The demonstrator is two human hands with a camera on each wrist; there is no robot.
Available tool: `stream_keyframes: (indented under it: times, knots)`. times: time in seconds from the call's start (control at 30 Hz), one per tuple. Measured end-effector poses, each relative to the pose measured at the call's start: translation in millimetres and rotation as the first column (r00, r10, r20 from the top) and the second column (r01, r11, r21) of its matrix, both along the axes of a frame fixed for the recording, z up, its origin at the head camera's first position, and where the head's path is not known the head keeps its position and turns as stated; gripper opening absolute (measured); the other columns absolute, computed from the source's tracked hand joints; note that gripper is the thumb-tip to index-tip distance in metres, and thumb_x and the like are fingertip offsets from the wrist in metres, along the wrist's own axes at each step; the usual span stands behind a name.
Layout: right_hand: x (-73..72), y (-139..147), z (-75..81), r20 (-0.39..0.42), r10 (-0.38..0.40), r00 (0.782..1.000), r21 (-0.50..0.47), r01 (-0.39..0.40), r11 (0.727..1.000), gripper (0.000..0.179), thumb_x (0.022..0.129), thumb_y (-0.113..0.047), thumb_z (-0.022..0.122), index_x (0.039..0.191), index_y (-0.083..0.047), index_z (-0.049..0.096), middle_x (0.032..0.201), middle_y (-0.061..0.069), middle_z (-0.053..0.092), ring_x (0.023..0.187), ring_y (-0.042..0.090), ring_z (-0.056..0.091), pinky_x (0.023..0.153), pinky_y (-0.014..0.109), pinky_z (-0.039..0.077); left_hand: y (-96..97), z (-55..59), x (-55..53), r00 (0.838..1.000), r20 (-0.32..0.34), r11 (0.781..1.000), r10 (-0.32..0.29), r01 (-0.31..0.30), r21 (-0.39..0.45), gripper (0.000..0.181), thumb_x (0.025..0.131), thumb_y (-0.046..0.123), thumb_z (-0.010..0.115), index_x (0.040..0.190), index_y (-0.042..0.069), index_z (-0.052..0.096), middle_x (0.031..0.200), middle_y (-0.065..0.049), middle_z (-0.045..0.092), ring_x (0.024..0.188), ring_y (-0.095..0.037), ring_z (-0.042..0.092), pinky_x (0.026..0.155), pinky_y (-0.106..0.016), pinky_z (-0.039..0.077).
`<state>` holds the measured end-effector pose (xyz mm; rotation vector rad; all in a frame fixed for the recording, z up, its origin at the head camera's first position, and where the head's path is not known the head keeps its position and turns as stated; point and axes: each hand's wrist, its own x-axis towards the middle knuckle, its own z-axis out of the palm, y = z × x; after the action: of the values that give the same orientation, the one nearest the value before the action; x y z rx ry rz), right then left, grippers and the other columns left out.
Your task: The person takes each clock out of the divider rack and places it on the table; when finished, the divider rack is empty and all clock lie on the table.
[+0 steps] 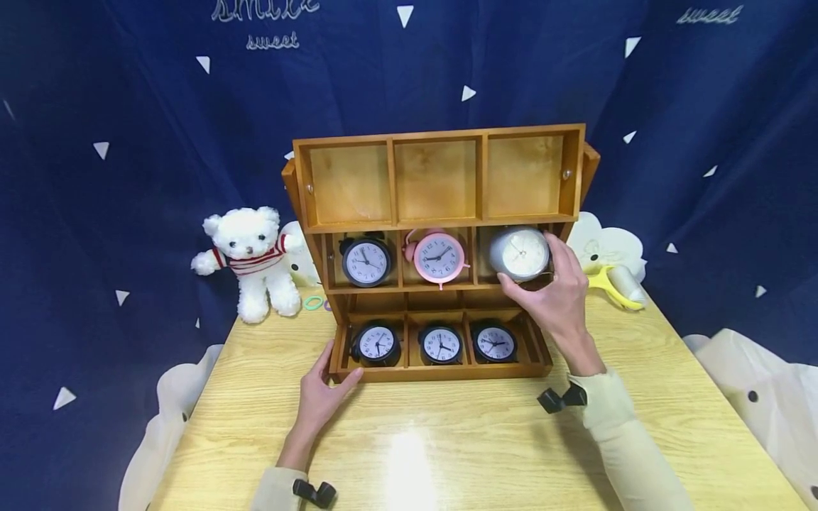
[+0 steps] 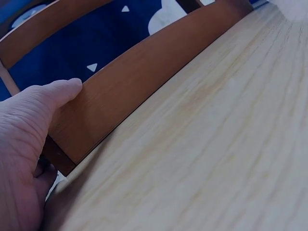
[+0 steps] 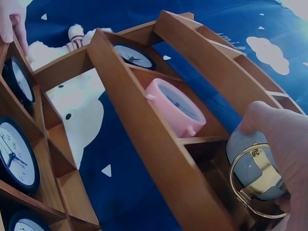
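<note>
A tiered wooden display box [image 1: 441,372] stands on the table, each tier divided into three compartments. My right hand [image 1: 554,294] grips a rounded pale-grey clock [image 1: 522,253] at the middle tier's right compartment. In the right wrist view a gold stand [image 3: 262,171] shows on the clock's underside. Beside it sit a pink alarm clock [image 1: 439,257] and a black alarm clock [image 1: 366,261]. Along the bottom tier are three black clocks: left [image 1: 378,344], middle [image 1: 441,345] and right [image 1: 494,343]. My left hand [image 1: 322,394] holds the bottom tier's front left corner, thumb on the front board [image 2: 144,67].
The top tier [image 1: 437,177] leans back over the others. A white teddy bear [image 1: 249,255] sits at the back left, near a green ring [image 1: 313,303]. A yellow forked object [image 1: 607,285] lies at the right. A dark blue curtain [image 1: 447,71] hangs behind.
</note>
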<state>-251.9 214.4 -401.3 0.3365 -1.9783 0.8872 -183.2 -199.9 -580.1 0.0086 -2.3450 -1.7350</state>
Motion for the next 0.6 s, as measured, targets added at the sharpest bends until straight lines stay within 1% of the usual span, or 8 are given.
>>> stream_keyframes:
  times: [0.03, 0.13, 0.2, 0.3, 0.47, 0.6]
  knots:
    - [2.5, 1.0, 0.6, -0.006, -0.004, 1.000, -0.006, 0.004, 1.000, 0.089, 0.067, -0.040, 0.089, 0.139, 0.003, 0.060, 0.134, 0.024, 0.066, 0.124, 0.040, 0.062, 0.101, 0.053, 0.055, -1.1, -1.6, -0.6, 1.000, -0.008, 1.000, -0.001, 0.001, 0.001, 0.090, 0.084, 0.022, 0.090, 0.159, 0.005, 0.043, 0.159, -0.018, 0.045, 0.143, -0.034, 0.049, 0.115, -0.034, 0.039]
    - [9.5, 4.8, 1.9, -0.025, -0.017, 1.000, -0.017, 0.016, 1.000, 0.089, 0.067, -0.042, 0.087, 0.139, 0.003, 0.062, 0.135, 0.022, 0.067, 0.125, 0.039, 0.062, 0.105, 0.043, 0.052, -1.9, -0.6, -1.5, 1.000, -0.024, 1.000, -0.010, 0.010, 0.011, 0.090, 0.084, 0.024, 0.091, 0.158, 0.004, 0.044, 0.160, -0.019, 0.044, 0.144, -0.035, 0.047, 0.115, -0.034, 0.039]
    - [13.8, 7.5, 2.0, -0.039, -0.023, 0.999, -0.032, 0.022, 0.999, 0.088, 0.066, -0.042, 0.087, 0.139, 0.003, 0.063, 0.134, 0.021, 0.068, 0.123, 0.039, 0.063, 0.104, 0.037, 0.051, -2.2, -0.8, -2.6, 0.999, -0.029, 1.000, -0.013, 0.014, 0.028, 0.090, 0.083, 0.024, 0.091, 0.157, 0.003, 0.044, 0.161, -0.019, 0.043, 0.144, -0.036, 0.047, 0.115, -0.032, 0.039]
    - [20.2, 12.7, 1.5, -0.050, -0.032, 0.998, -0.053, 0.029, 0.998, 0.087, 0.065, -0.041, 0.087, 0.137, 0.002, 0.065, 0.132, 0.020, 0.069, 0.119, 0.039, 0.064, 0.101, 0.029, 0.048, -2.1, -0.8, -4.8, 1.000, -0.017, 0.999, -0.015, 0.015, 0.048, 0.089, 0.084, 0.019, 0.091, 0.157, 0.003, 0.044, 0.161, -0.018, 0.044, 0.145, -0.034, 0.047, 0.114, -0.026, 0.038]
    - [29.9, 23.3, -3.4, -0.044, -0.051, 0.998, -0.067, 0.048, 0.997, 0.087, 0.062, -0.039, 0.088, 0.136, 0.002, 0.066, 0.129, 0.020, 0.070, 0.115, 0.040, 0.065, 0.101, 0.021, 0.044, -2.4, -0.8, -5.0, 1.000, 0.010, 0.997, -0.009, 0.008, 0.075, 0.087, 0.083, 0.009, 0.089, 0.157, 0.000, 0.043, 0.160, -0.019, 0.043, 0.144, -0.035, 0.046, 0.111, -0.017, 0.037]
    - [34.9, 33.5, -11.7, -0.035, -0.090, 0.995, -0.083, 0.087, 0.993, 0.089, 0.059, -0.040, 0.089, 0.135, 0.003, 0.067, 0.128, 0.022, 0.070, 0.114, 0.042, 0.065, 0.099, 0.016, 0.042, -3.6, -1.2, -3.5, 1.000, 0.010, 0.996, -0.010, 0.010, 0.090, 0.086, 0.084, 0.008, 0.088, 0.157, -0.002, 0.043, 0.161, -0.020, 0.042, 0.144, -0.036, 0.046, 0.112, -0.019, 0.037]
